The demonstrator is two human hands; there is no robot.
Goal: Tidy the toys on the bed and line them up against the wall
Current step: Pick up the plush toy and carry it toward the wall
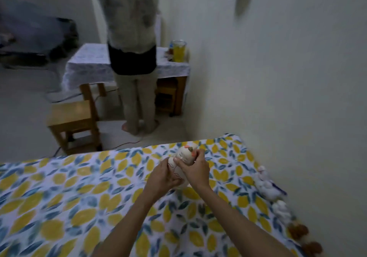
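Both arms extended; left hand [163, 175], right hand [195, 168] clasped together, fingers curled.

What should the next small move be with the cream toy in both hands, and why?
Probably carry the cream plush toy right, toward the wall, and set it at the far end of the row. Both the left hand and right hand grip it above the bedspread, while white plush toys and brown ones already sit along the wall.
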